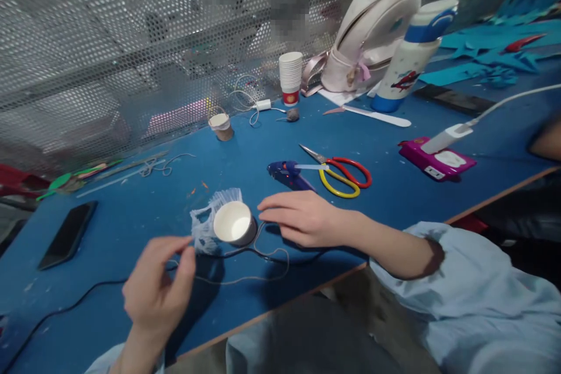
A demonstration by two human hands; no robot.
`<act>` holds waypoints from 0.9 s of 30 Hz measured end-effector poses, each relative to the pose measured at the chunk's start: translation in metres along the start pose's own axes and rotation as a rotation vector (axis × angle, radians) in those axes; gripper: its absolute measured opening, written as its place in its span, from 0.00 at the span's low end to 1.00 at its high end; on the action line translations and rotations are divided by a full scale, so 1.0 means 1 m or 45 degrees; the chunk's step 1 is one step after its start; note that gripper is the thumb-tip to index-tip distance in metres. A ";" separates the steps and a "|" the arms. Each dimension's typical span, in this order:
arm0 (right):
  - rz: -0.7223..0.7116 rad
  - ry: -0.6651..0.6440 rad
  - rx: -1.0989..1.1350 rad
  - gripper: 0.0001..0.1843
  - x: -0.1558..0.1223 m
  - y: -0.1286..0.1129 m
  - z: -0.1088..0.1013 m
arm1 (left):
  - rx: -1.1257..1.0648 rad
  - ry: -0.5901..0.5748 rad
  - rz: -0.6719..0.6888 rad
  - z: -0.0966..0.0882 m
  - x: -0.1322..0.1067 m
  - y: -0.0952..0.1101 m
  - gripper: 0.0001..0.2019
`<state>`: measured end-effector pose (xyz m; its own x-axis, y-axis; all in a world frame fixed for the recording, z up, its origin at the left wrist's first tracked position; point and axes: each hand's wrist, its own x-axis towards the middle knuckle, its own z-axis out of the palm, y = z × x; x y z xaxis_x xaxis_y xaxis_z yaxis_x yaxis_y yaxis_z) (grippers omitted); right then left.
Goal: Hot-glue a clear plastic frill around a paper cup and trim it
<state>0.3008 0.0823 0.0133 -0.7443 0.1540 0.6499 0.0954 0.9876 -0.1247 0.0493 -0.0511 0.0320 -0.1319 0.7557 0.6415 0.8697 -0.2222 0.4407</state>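
While the round white paper cup point(234, 224) stands mouth-up between both hands in the head view, presumably reachable by either, the left hand point(158, 283) has thumb and forefinger close; whether they pinch thin pale string point(219, 283), I cannot tell. The right hand point(307, 219), fingers loosely extended, is just beside the cup, the blue plastic glue gun point(283, 170) perhaps parked for easy reach.

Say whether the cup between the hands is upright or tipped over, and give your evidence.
Upright: the cup stands on the table with its round mouth facing up, showing the pale inside.
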 end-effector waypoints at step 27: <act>0.073 0.003 -0.270 0.13 0.008 -0.007 0.039 | -0.097 -0.304 0.085 0.064 0.048 -0.052 0.10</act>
<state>0.2680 0.0750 -0.0099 -0.7324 0.2099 0.6478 0.2745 0.9616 -0.0012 0.0282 0.0364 -0.0001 0.0485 0.8596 0.5086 0.8333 -0.3155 0.4539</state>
